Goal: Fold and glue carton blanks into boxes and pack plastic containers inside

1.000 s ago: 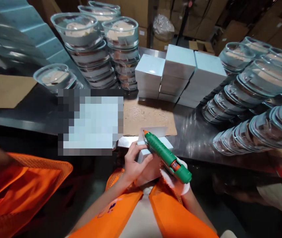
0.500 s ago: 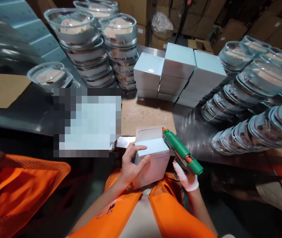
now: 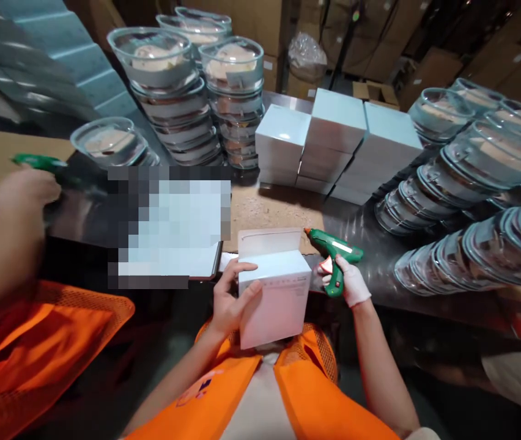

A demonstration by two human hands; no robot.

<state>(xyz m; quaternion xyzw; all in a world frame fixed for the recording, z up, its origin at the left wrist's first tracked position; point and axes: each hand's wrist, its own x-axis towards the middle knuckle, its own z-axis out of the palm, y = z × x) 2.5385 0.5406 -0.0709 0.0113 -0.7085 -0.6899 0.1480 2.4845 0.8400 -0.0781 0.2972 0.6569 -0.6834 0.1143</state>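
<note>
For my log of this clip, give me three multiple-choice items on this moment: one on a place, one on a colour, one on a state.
1. Where is the green glue gun held by the right hand?
A. right of the small white cardboard box
B. on top of the stacked white boxes
C. under the steel table

2. What colour is the glove on the right hand?
A. orange
B. white
C. black

3. How is the small white cardboard box's top flap?
A. taped shut
C. torn off
B. standing open at the back

Answers: 1 A, the gun sits beside the box's right edge, over the table. 2 B, the glove is white, while the left hand is bare. 3 B, the flap rises behind the box while the left hand's grip is on its left side.
</note>
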